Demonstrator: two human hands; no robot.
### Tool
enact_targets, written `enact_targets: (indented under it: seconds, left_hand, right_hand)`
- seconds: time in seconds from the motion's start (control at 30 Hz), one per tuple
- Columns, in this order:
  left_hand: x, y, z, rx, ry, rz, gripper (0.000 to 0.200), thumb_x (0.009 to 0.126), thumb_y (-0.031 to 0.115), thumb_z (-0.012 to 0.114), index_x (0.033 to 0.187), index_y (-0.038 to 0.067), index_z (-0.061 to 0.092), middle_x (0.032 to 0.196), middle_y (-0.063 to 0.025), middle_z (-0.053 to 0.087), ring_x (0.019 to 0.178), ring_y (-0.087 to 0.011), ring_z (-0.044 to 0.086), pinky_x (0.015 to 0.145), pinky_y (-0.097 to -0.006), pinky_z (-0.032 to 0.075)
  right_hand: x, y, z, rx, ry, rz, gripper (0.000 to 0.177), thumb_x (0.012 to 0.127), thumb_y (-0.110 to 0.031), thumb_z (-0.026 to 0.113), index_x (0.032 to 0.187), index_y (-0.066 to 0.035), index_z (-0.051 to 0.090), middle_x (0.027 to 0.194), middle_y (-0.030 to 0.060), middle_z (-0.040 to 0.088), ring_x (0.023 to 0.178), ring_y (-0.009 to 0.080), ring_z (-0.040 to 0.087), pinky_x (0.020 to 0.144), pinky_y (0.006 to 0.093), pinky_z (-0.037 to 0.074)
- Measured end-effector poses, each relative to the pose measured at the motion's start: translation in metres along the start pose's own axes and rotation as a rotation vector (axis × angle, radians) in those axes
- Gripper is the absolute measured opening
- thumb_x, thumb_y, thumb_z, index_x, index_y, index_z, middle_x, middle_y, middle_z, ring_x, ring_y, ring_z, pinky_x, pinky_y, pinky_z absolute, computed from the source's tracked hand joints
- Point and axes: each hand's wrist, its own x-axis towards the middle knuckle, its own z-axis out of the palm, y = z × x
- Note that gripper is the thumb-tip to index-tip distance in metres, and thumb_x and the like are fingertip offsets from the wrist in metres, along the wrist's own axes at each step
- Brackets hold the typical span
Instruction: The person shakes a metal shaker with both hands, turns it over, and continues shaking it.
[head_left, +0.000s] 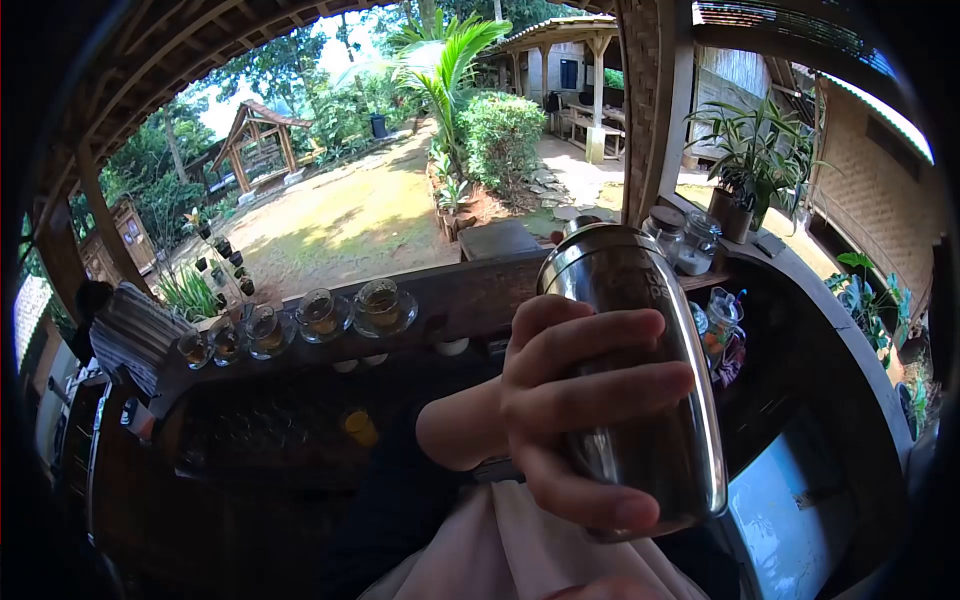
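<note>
A shiny steel cocktail shaker (640,440) fills the middle right, held up close in front of me and tilted, its capped top leaning away to the left. My left hand (570,410) is wrapped around its body from the left, fingers spread across the metal. A fingertip (556,237) shows beside the small cap. Of my right hand (612,590), only a blurred sliver of skin seems to show at the bottom edge, under the shaker; its fingers are hidden.
Glass cups of amber drink on saucers (380,308) line the counter ledge. Glass jars (692,255) and a pitcher (722,315) stand on the right. A yellow item (360,428) lies below the ledge. A person in a striped top (140,335) is at far left.
</note>
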Motion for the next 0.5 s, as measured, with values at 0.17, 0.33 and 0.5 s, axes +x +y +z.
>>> enact_targets:
  seconds: [0.17,0.33,0.5]
  left_hand:
    - [-0.08,-0.07,0.002,0.254,-0.354,-0.866,0.069,0.068,0.037,0.078,0.124,0.008,0.051,0.113,-0.0132,0.06,0.102,-0.031,0.06,0.083,-0.0419,0.047]
    - [-0.077,-0.049,0.029,0.395,-0.364,-0.631,0.072,0.067,0.035,0.08,0.128,0.012,0.048,0.113,-0.0134,0.06,0.102,-0.0296,0.06,0.086,-0.0399,0.047]
    - [-0.033,0.007,0.089,0.332,-0.083,-0.076,0.036,0.081,0.04,0.066,0.116,0.037,0.057,0.115,-0.005,0.062,0.104,-0.0264,0.059,0.085,-0.0353,0.041]
  right_hand:
    - [-0.047,0.112,-0.08,0.296,0.316,0.539,0.072,0.096,-0.06,0.027,0.144,-0.007,0.027,0.139,0.0109,0.042,0.123,0.0217,0.046,0.098,0.0331,0.042]
    - [-0.032,0.06,-0.093,0.353,0.375,0.451,0.065,0.096,-0.055,0.033,0.138,-0.005,0.033,0.135,0.0097,0.045,0.12,0.0208,0.048,0.095,0.0327,0.043]
    - [0.086,-0.134,-0.19,0.149,0.04,0.133,0.057,0.096,-0.048,0.039,0.131,-0.003,0.04,0.129,0.0081,0.048,0.116,0.0196,0.05,0.093,0.0323,0.044]
